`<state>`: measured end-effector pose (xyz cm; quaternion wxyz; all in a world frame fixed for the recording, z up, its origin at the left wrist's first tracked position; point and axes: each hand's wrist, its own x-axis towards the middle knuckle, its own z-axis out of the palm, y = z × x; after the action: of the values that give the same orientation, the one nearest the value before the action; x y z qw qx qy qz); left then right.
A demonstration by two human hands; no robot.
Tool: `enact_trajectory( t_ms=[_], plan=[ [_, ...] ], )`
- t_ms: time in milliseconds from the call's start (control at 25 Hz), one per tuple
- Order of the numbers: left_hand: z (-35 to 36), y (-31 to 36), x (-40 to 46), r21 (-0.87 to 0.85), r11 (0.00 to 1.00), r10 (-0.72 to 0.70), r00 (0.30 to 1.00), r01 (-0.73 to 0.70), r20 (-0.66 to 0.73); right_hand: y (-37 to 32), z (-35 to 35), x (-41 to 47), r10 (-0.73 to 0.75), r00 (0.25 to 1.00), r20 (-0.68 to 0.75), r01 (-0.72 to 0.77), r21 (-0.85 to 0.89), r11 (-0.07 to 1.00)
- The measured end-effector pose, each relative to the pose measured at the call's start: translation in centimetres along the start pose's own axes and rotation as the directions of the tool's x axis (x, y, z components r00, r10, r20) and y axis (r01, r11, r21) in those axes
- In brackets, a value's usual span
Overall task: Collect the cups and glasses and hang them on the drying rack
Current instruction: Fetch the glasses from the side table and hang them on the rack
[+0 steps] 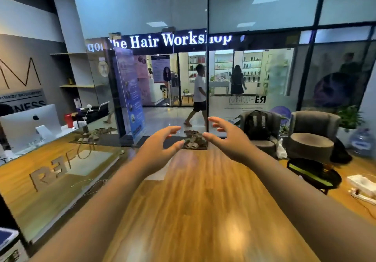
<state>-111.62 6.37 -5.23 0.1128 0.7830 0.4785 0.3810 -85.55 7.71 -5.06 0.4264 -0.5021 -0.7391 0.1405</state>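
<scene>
Both your left hand [160,145] and right hand [227,137] hover with released grip, no cups in view; risk: walking into the glass door [207,78] ahead.

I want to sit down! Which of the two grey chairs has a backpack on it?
The left grey armchair, nearer the glass door, holds the black backpack. The right armchair has a bare seat.

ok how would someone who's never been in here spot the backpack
Start at the glass storefront wall with the mirrored lettering, on the right of the room. Two grey round armchairs stand in front of it; the black backpack sits upright on the seat of the left armchair. The right armchair has nothing on its seat.
</scene>
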Motion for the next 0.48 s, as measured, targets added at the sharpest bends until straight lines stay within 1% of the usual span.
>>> enact_trajectory(
  t_ms=[80, 200, 320, 480],
  plan=[
    [1.1, -2.2, 4.2, -0.022, 0.998, 0.056, 0.997, -0.055, 0.043, 1.9, 0.4, 2.7, 0.039, 0.998, -0.058, -0.039, -0.002, 0.999],
    [3.5, -5.0, 9.3, -0.070, 0.991, 0.115, 0.991, -0.110, 0.072, 5.2, 0.7, 5.7, 0.092, 0.991, -0.098, -0.097, -0.043, 0.994],
    [6.1, -7.3, 14.0, -0.119, 0.983, 0.149, 0.985, -0.138, 0.090, 8.6, 0.6, 8.0, 0.148, 0.980, -0.134, -0.155, -0.041, 0.987],
    [11.2, -8.6, 20.5, -0.169, 0.974, 0.177, 0.975, -0.153, 0.135, 14.2, -1.0, 11.7, 0.219, 0.963, -0.155, -0.230, -0.052, 0.972]
  ],
)
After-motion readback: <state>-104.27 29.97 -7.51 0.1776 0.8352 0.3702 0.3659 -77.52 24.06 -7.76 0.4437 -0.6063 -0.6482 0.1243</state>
